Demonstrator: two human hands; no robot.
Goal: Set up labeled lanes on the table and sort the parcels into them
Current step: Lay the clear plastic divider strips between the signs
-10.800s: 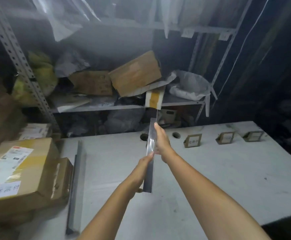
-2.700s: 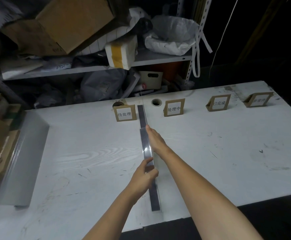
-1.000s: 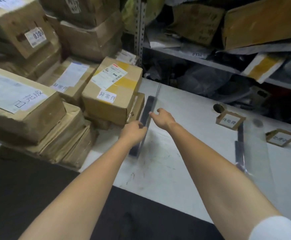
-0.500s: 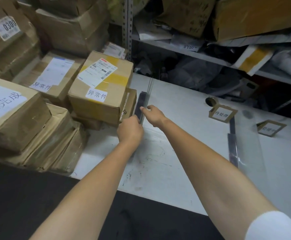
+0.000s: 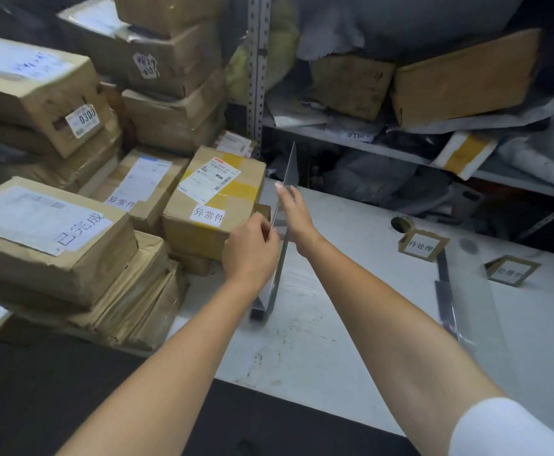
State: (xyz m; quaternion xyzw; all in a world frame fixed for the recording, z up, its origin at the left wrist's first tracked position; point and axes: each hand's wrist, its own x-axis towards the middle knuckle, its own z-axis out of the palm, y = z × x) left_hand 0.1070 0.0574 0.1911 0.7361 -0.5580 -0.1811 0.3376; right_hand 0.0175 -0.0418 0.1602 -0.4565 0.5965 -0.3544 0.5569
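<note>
Since half a second ago the clear divider strip point(image 5: 291, 169) has tipped up from lying low beside the parcels: in the head view its far end now points at the shelving while its near end rests on the table point(image 5: 318, 340). The left hand point(image 5: 251, 255) pinches the strip's edge between thumb and fingertips. The right hand point(image 5: 297, 215) lies further up with fingers stretched straight along its face, steadying rather than clasping as far as can be seen. Only one hand truly grips, and the plastic looks smooth, so the strip could slide out of the pinch when its near end leaves the table. The raised end stands close to the shelf post point(image 5: 258, 77) and just beside the taped parcel point(image 5: 216, 199); a careless swing could strike either or nudge the stacked boxes. The lane it probably belongs to lies to the right, past the divider already laid point(image 5: 445, 291) and the label card point(image 5: 421, 247) standing beside that one's far end. A long strip carried low across there might knock the card over or push the laid divider askew.
</note>
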